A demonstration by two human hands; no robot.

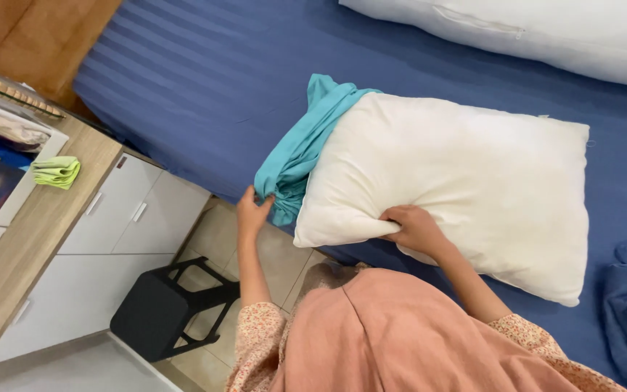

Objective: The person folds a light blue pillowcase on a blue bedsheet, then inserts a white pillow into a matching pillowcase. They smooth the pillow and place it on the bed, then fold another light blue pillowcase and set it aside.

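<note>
- A bare white pillow [459,189] is seen lying on the blue-sheeted bed [205,87], its short end pushed partly into a bunched teal pillowcase [295,156] at about 9 o'clock of the pillow.
- The pillow is judged light, soft and bulky; it would sag if lifted by one corner, so it is best taken at the lower edge or a corner with a full pinch of filling.
- The pillowcase is judged thin, limp and somewhat slippery; it is best gripped at the gathered hem, where the folds give purchase.
- The left hand [253,210] is closed on the gathered lower end of the pillowcase, at about 8 o'clock of the pillow.
- The right hand [415,226] is clasped on the pillow's lower edge at about 6 o'clock, fingers curled under the fabric.
- The two hands are set well apart, with the pillow's near corner between them.
- A second white pillow [546,33] is seen at 12 o'clock on the bed, well apart from the hands.
- A white cabinet [110,232], a black stool [165,308] and a folded green cloth [57,172] are seen off to 9 o'clock.
</note>
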